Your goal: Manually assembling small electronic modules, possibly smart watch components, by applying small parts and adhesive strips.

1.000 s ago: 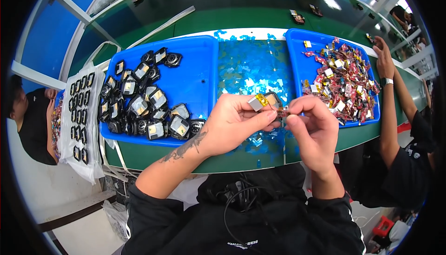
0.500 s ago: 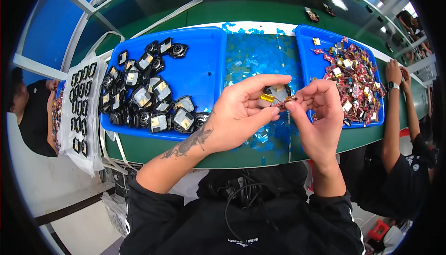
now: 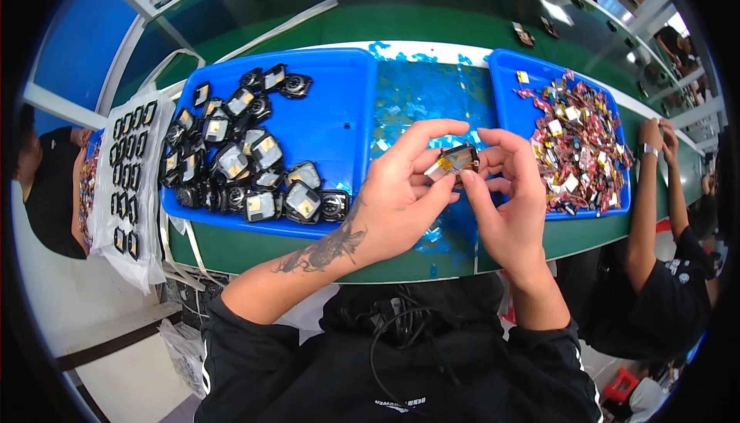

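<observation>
"So, how were the hands set?"
"The left hand, turned inward, curled round the black case; the right hand pinched its right side. Both gripped it, above the green table."
"Changed from half a second before?"
"The right hand had come left, closer in."
"And around?"
"A white sheet of frames, a blue tray of similar cases, blue scraps, another tray of reddish parts, a co-worker's arm."

The green table bears blue scraps beyond the left hand, one tray leftward and another tray rightward.
</observation>
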A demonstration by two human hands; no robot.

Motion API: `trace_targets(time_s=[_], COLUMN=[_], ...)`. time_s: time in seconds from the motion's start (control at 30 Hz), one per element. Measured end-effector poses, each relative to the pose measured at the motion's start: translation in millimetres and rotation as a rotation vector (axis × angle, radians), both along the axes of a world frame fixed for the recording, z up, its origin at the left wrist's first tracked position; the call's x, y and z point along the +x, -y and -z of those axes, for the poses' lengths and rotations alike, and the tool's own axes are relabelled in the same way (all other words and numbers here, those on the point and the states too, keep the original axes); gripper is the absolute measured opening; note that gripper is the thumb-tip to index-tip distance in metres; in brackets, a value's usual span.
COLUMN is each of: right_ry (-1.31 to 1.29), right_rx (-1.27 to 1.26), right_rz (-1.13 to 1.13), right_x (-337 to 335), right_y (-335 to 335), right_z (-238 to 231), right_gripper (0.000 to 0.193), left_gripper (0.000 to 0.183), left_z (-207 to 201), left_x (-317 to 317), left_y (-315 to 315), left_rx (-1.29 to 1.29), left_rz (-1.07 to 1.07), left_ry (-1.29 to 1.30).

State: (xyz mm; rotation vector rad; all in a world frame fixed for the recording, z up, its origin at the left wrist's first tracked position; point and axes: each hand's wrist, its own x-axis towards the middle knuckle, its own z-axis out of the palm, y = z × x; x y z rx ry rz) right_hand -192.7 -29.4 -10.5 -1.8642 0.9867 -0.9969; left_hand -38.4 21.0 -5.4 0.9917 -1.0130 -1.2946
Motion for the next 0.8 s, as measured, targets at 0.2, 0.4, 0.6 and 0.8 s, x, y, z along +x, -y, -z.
trace_targets(time_s=[0.2, 0.4, 0.6, 0.8], right_ry=[-0.299, -0.52, -0.7, -0.56], right_rx=[-0.107, 0.019, -0.036, -0.188], right_rz=[-0.144, 0.053, 0.162, 0.091], right_x=[5, 59, 53, -6], right_y=[95, 249, 269, 251], right_z=[-29, -3, 22, -33], right_gripper=[0.033, 0.049, 0.048, 0.02], left_gripper=[0.058, 0.055, 0.045, 0.023], left_z=[6, 55, 25, 24], left_x=[59, 89, 85, 92], left_y=[27, 17, 17, 23], left_rx=[-0.314, -0.091, -0.034, -0.009], left_rz=[-0.346, -0.48, -0.483, -0.452], left_ry=[1.428, 1.896, 1.738, 1.752])
